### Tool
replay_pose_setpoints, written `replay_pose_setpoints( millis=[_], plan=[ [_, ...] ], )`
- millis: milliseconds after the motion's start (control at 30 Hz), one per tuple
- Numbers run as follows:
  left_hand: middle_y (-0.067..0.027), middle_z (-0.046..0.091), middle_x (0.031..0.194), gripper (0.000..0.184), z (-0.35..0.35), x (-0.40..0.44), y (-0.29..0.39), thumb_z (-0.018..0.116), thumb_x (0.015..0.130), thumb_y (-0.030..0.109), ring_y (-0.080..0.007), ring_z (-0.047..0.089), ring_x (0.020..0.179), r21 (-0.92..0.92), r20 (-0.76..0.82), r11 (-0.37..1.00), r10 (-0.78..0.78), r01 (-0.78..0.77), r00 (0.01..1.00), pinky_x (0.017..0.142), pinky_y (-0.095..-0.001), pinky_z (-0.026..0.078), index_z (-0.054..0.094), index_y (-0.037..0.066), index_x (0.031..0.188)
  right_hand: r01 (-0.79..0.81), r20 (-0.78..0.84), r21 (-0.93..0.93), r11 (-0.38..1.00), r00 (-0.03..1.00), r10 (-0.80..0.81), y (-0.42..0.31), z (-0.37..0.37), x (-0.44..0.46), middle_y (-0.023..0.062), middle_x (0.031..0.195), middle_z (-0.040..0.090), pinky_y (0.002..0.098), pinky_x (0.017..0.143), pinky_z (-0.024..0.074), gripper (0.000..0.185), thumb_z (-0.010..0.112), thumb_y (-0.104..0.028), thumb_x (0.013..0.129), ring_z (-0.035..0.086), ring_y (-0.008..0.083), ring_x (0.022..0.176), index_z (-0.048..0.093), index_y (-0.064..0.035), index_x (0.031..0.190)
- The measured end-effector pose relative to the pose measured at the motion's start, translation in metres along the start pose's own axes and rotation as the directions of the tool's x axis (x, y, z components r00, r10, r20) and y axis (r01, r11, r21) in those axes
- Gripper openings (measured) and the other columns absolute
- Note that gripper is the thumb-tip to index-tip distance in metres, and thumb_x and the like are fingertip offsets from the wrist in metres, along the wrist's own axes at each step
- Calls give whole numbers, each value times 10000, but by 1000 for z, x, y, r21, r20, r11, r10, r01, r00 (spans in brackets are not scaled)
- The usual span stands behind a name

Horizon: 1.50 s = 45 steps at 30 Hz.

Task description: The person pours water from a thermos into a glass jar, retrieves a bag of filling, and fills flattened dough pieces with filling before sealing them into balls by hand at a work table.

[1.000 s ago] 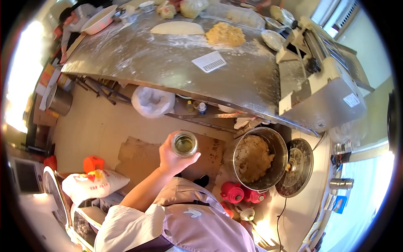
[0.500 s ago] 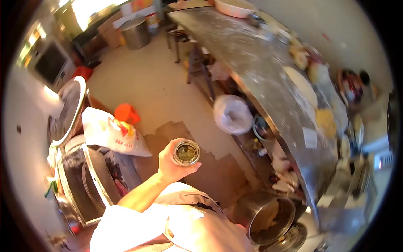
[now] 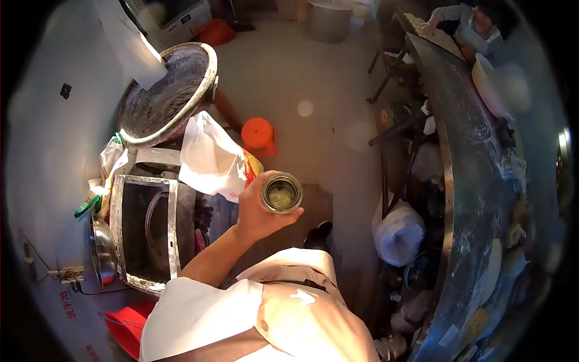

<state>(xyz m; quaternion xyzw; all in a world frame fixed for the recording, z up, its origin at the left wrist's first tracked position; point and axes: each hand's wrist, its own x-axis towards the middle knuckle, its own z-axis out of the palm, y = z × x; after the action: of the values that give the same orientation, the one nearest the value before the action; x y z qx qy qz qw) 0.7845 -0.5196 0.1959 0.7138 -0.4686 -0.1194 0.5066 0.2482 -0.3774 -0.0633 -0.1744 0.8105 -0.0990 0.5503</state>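
Here, just in front of the wearer's apron (image 3: 319, 314), the left hand (image 3: 253, 211) is wrapped around a glass jar (image 3: 281, 194), which sits between thumb and fingers with its open mouth upward; the right hand's state I cannot tell. Beyond the hand lie a white bag (image 3: 208, 157) and then an orange container (image 3: 258, 134), while the table (image 3: 476, 181) stretches along the right toward another person (image 3: 482, 39).

jar (image 3: 281, 193): contents unclear, perhaps liquid | right hand: out of view | white appliance (image 3: 172, 17): top cut off
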Motion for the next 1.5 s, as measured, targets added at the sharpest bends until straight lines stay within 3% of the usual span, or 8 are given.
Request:
replay_pose_setpoints(
  millis=[333, 433, 567, 767, 967, 1133, 1300, 1500],
  plan=[
    [-82, 667, 928, 576, 25, 179, -53, 844, 555, 144, -190, 665, 832, 64, -290, 967, -219, 247, 931, 789, -311, 537, 571, 30, 1049, 36, 61, -189, 981, 998, -25, -296, 73, 116, 47, 785, 642, 266, 533, 470, 214, 616, -115, 836, 622, 162, 651, 646, -29, 1030],
    [-74, 656, 880, 523, 32, 238, -60, 821, 564, 119, -187, 653, 803, -41, -362, 942, -326, 334, 874, 781, -312, 522, 578, 27, 1017, 149, 66, -235, 961, 988, -137, -427, 107, 138, 39, 771, 639, 258, 523, 461, 198, 605, -113, 841, 622, 159, 646, 649, -39, 1019],
    [-67, 642, 874, 476, 40, 326, -88, 800, 572, 80, -184, 639, 783, 28, -436, 934, -310, 357, 845, 749, -308, 516, 569, 32, 985, 456, 217, -162, 875, 882, -419, -609, 192, 183, 28, 801, 644, 238, 532, 452, 235, 615, -104, 843, 614, 112, 662, 637, -26, 1064],
    [-76, 614, 904, 520, 52, 483, -152, 774, 550, 69, -212, 619, 817, 89, -464, 922, -296, 376, 835, 785, -336, 507, 551, 23, 1017, 603, 204, -211, 770, 797, -568, -804, 328, 175, 53, 952, 659, 247, 613, 468, 337, 632, -128, 847, 625, 113, 732, 602, 8, 1154],
    [-71, 598, 917, 538, 66, 667, -184, 785, 547, 83, -212, 606, 833, 144, -388, 933, -254, 331, 886, 804, -345, 497, 547, 33, 1027, 276, 205, -405, 872, 957, -207, -826, 395, 174, 79, 936, 676, 289, 580, 494, 340, 679, -159, 828, 651, 143, 732, 633, 8, 1120],
    [-51, 609, 945, 560, 104, 813, -227, 803, 558, 84, -172, 601, 849, 38, -288, 974, -205, 225, 936, 795, -315, 503, 556, 14, 1056, 179, 266, -461, 869, 962, -57, -875, 417, 131, 124, 902, 683, 339, 637, 521, 353, 674, -164, 805, 648, 191, 734, 642, 22, 1104],
    [-43, 613, 945, 555, 165, 956, -255, 802, 575, 66, -156, 599, 847, -43, -267, 963, -269, 268, 925, 808, -311, 501, 562, 3, 1072, 148, 263, -505, 850, 965, -12, -958, 454, 183, 134, 951, 687, 350, 723, 521, 390, 668, -216, 805, 653, 217, 826, 639, 15, 1117],
    [-41, 611, 973, 527, 237, 1131, -255, 813, 609, 45, -143, 585, 873, -66, -209, 992, -121, 109, 970, 811, -296, 491, 568, 9, 1075, 214, 200, -533, 818, 972, -124, -1141, 540, 278, 146, 1010, 692, 364, 826, 521, 436, 661, -277, 804, 658, 248, 937, 636, 7, 1133]
  ],
)
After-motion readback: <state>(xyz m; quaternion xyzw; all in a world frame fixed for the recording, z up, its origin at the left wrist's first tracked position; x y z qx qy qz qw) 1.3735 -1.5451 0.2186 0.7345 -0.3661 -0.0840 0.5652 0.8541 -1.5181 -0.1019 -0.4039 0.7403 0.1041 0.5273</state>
